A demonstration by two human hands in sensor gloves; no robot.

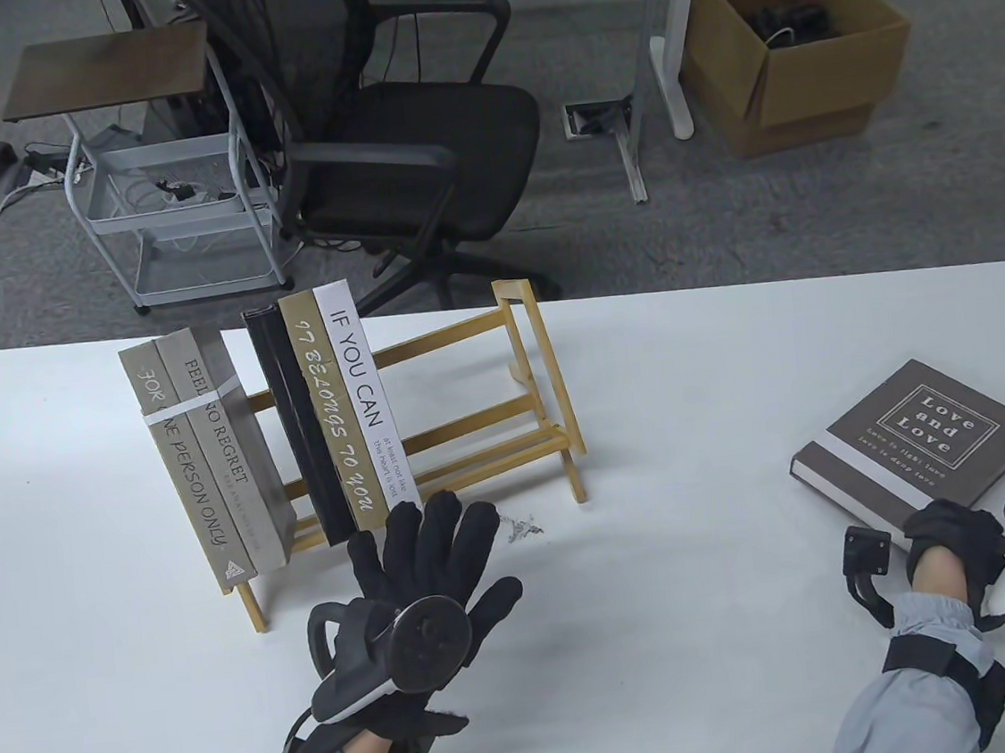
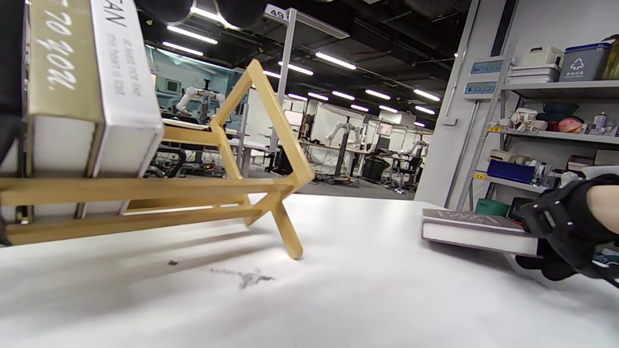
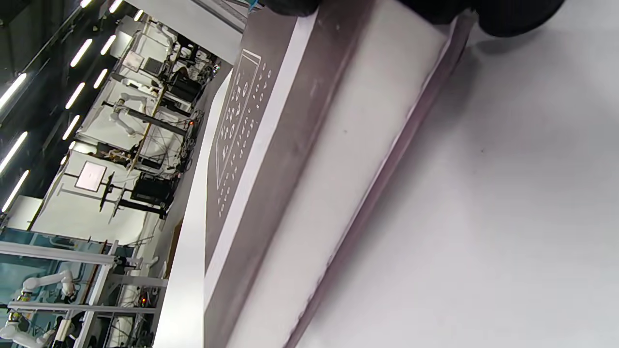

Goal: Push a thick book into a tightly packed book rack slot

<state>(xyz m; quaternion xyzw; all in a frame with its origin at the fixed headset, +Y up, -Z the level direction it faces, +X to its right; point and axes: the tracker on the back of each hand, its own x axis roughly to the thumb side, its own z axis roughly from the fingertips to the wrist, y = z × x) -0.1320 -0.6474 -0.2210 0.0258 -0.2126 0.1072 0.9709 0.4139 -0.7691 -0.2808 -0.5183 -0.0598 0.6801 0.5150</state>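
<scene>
A wooden book rack (image 1: 559,406) stands at the table's left and holds two grey books bound by a white band (image 1: 204,444), a black book (image 1: 298,434), a gold book (image 1: 331,412) and a white book (image 1: 360,382). A narrow gap (image 1: 254,403) separates the grey pair from the black book. My left hand (image 1: 444,544) is open with fingers spread, its tips by the lower ends of the gold and white books. The thick brown "Love and Love" book (image 1: 921,431) lies at the right. My right hand (image 1: 946,536) grips its near edge, and its fingers straddle that edge in the right wrist view (image 3: 271,159).
The rack's right half (image 2: 145,186) holds no books. A small dark scribble (image 1: 523,531) marks the white table (image 1: 714,596) near the rack's front foot. An office chair (image 1: 405,135), a cart (image 1: 170,205) and a cardboard box (image 1: 791,50) stand beyond the far edge.
</scene>
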